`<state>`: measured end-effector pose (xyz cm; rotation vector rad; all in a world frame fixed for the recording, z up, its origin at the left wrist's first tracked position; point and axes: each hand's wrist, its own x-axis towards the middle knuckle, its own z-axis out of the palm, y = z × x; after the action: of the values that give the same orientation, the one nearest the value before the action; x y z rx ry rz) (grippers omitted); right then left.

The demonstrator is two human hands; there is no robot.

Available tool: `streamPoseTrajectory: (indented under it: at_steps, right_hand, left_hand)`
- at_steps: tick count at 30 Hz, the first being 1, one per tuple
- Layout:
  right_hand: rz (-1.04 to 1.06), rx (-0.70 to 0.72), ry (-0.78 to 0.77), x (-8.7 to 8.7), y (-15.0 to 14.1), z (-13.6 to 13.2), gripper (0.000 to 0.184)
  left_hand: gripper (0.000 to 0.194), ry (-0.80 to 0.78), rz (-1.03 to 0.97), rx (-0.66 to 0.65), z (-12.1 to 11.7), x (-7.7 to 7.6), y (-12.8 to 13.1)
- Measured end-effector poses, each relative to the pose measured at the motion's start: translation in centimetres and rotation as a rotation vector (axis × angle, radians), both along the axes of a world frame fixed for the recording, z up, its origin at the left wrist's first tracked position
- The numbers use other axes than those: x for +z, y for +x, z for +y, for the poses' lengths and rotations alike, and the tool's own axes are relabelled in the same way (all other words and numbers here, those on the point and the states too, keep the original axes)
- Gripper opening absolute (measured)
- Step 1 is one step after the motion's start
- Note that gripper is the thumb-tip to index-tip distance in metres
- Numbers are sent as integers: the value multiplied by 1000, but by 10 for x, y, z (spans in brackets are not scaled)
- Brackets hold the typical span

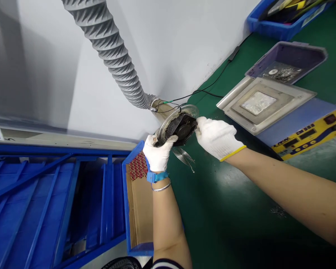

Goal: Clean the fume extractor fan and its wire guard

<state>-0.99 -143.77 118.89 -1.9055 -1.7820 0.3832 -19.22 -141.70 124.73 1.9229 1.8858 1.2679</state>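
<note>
- We have both hands on the fan (182,129), a black unit sitting in a clear round hood (179,114) at the end of the grey duct (112,48), at the far edge of the bench (212,194) by the wall.
- Left hand (157,154): gloved, fingers wrapped on the near-left rim of the hood, steadying it.
- Right hand (216,138): gloved, fingers pinched on the right edge of the fan.
- Progress, our read: the fan sits tilted in the hood, neither fully seated nor clear of it. We can't tell whether it is going in or coming out; either way we're mid-step, with the fan not yet free or home.
- Thin wires (173,102), green and black, run from the fan area along the wall. Whether they're connected at the fan we can't see.
- A bundle of thin metal strands (184,155) hangs just below the fan, over the bench.
- Left of the hands: blue bin (128,209) with a cardboard liner and red patterned parts (138,166) at its far end.
- Right: metal plate (264,102) on a blue-and-yellow unit (305,130). Front panel carries black lettering and a small display, too blurred to read.
- Further off, a purple tray (291,59) of small metal parts.
- No brand or label legible anywhere.
</note>
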Motion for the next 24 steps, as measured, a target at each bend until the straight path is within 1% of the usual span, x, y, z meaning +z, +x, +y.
streamPoseTrajectory:
  at_steps: [4,6,12,15,20,24]
  right_hand:
    - [18,112,44,4,1,-5,45]
    - [18,143,35,4,5,-5,46]
    - [20,19,-17,1,12,6,41]
    - [38,24,-44,0,10,6,39]
    - [92,123,-26,0,6,-2,46]
    - [91,31,-41,-6,5,0,45]
  left_hand:
    - [53,1,32,6,0,1,1]
    - [53,-13,54,27,-1,1,-1]
    - [55,20,48,17,0,-2,-6]
    - [56,42,43,3,1,-2,-5]
    - [57,36,11,-10,-1,-3,-2]
    - [56,34,-28,-10,-3,-5,2]
